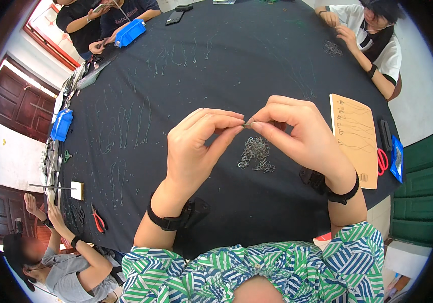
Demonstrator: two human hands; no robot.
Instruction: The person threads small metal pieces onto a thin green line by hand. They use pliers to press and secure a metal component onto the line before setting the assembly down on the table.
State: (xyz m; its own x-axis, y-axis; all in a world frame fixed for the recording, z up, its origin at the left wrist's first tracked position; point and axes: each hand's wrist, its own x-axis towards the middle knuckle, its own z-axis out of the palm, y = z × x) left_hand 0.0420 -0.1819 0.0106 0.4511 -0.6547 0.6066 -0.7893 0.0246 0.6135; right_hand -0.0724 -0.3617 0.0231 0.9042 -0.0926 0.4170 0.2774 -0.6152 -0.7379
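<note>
My left hand and my right hand meet in front of me, each with thumb and forefinger pinched together. Between the fingertips shows a tiny bit of thin green cord. Whether a small metal piece is pinched with it, I cannot tell. Just below my fingers, on the black cloth, lies a loose pile of small metal hooks. Knotted green cords lie in rows to the left of my left hand. Black straps with dark modules sit on both my wrists.
A tan notebook with cords on it lies right, beside red-handled scissors and a blue packet. Red pliers lie left. Blue bins stand at the far-left edge. Other people work around the black-covered table.
</note>
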